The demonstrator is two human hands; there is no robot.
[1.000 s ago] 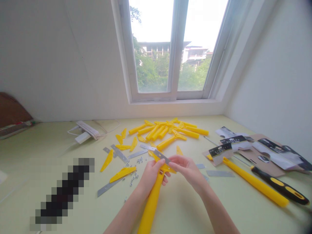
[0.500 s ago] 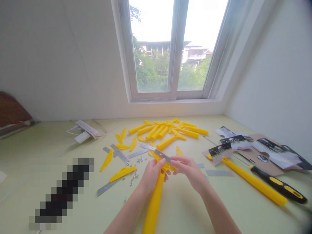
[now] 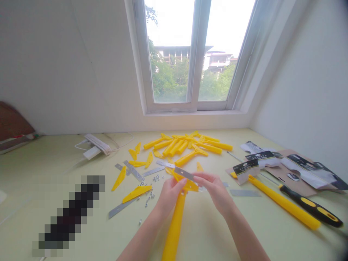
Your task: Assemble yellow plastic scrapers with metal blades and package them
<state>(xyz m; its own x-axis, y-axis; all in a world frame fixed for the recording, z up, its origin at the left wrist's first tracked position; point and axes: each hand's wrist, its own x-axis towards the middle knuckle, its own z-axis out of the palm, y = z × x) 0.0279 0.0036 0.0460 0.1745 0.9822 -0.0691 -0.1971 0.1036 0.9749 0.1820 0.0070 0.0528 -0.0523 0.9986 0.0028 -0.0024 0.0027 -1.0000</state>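
Grey blade (image 3: 183, 173) pinched over the head of a yellow handle (image 3: 175, 226)

The right hand (image 3: 214, 186) has its thumb and fingers closed on the blade's right end; the rest of the strip sticks out leftward, over the handle's flared head. Whether blade and head touch cannot be told. The left hand (image 3: 169, 194) has its fingers wrapped about that head from the left, thumb on top, with the grip slanting down toward the person. Both hands are above the worktop (image 3: 209, 235).

One blade and one handle are in the hands. Beyond them lies a pile of yellow handles (image 3: 178, 148), roughly ten, overlapping too much for an exact count. On the left are six clearly separate yellow wedge plates (image 3: 119, 179); one more plate (image 3: 199, 166) shows behind the right hand. Five loose blades (image 3: 133, 171) lie on the left, one partly under a plate, and at least two more blades (image 3: 245, 193) on the right. The small screws (image 3: 156, 178) are too tiny to count; one screw (image 3: 140, 221) lies apart, nearer the person. At the right are one yellow rod (image 3: 285, 203), one black-and-yellow screwdriver (image 3: 311, 206) and several overlapping packages (image 3: 310, 168).
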